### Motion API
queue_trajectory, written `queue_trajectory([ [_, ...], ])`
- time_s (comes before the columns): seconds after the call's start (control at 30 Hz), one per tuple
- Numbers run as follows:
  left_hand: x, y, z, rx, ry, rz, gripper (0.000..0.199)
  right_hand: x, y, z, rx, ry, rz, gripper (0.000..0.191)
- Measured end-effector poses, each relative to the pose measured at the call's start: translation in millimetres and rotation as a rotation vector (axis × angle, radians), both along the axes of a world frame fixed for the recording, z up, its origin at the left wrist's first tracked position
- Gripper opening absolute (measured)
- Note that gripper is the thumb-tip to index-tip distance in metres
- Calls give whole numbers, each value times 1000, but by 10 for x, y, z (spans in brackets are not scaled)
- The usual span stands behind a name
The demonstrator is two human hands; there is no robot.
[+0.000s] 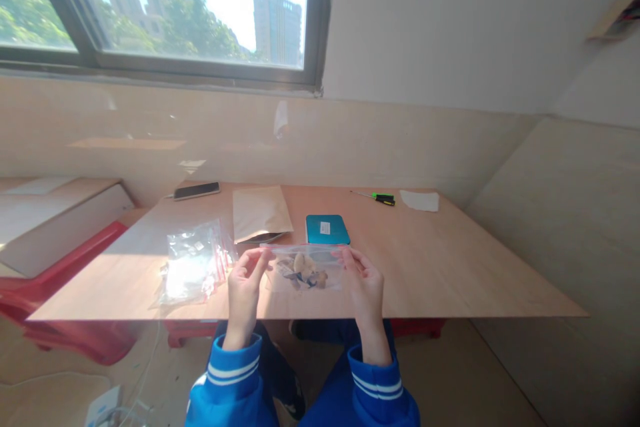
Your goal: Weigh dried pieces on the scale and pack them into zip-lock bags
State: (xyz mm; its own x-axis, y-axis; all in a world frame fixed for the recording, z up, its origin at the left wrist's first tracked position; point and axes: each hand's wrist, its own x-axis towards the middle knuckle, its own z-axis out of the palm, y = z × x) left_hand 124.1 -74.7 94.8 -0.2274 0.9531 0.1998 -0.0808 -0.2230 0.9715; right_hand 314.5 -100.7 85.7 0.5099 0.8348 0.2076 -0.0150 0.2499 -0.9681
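Note:
Between my hands a clear zip-lock bag [330, 278] with a red strip along its top is stretched out over the front of the table. Inside it lie several small tan and dark flat pieces; their kind is too small to make out. My left hand [249, 275] pinches the bag's upper left corner. At the upper right corner, my right hand [364, 278] pinches the same edge between thumb and fingers. Just beyond the bag sits a teal square box [335, 230] with a white label. A brown paper pouch [261, 211] lies behind my left hand, its near end gaping.
A pile of clear zip-lock bags [193, 267] lies left of my left hand. Farther back are a phone [197, 191], a screwdriver [384, 199] with a green and black handle, and a white paper sheet [419, 201]. Red stools [95, 333] stand by the wooden table [465, 267].

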Motion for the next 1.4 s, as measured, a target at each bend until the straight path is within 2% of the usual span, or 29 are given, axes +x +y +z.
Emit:
queue_trajectory([
  [0.43, -64, 15, -16, -4, -42, -61, 25, 0, -15, 38, 29, -86, -28, 36],
  [0.67, -36, 16, -16, -4, 2, 21, 25, -27, 5, -57, 21, -116, -88, 36],
  [0.87, 12, 10, -27, -40, -55, 89, 25, -90, 11, -39, 25, -98, -87, 35],
  [0.93, 41, 2, -45, -48, -78, 62, 25, -117, 24, -36, 44, -49, -87, 34],
  [1.03, 113, -13, -57, -40, -167, -49, 24, -172, 49, -50, 77, 58, -93, 32],
  [1.1, 164, -20, -49, -42, -278, -104, 23, -212, 65, -67, 93, 105, -56, 30],
  [1.2, 204, -28, -25, -56, -413, -115, 24, -255, 83, -94, 100, 141, 36, 31],
  [1.3, 190, -45, -8, -50, -438, -136, 24, -263, 91, -110, 54, 178, 89, 36],
  [1.4, 154, -60, -2, -30, -418, -178, 23, -247, 94, -111, 17, 177, 92, 32],
])
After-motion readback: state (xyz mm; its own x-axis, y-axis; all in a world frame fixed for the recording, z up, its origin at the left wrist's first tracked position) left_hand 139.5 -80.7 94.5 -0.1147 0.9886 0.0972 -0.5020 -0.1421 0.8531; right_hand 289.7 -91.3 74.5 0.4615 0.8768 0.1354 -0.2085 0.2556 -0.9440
